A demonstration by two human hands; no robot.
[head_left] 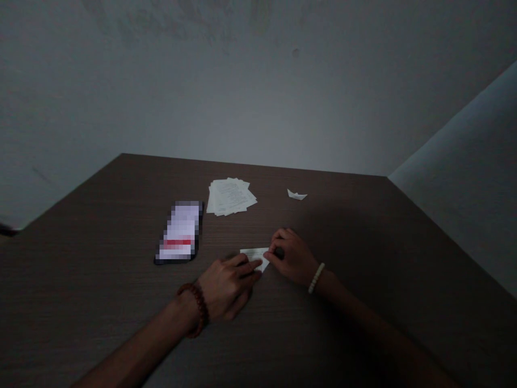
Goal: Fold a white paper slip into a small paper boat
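A small piece of folded white paper (253, 253) with faint print lies on the table between my hands. My left hand (226, 285), with a reddish-brown bead bracelet at the wrist, holds it down from the left, its fingers across the lower part. At the right corner, my right hand (294, 257) pinches the paper between thumb and fingers; a pale bead bracelet is on that wrist. Part of the paper is hidden beneath the fingers. Beyond my right hand sits a small folded paper boat (297, 195).
A loose stack of printed white paper sheets (230, 197) lies toward the back of the dark wooden table (133, 188). To its left is a phone (180, 231) with a lit, blurred screen. Grey walls (258, 108) stand behind and to the right.
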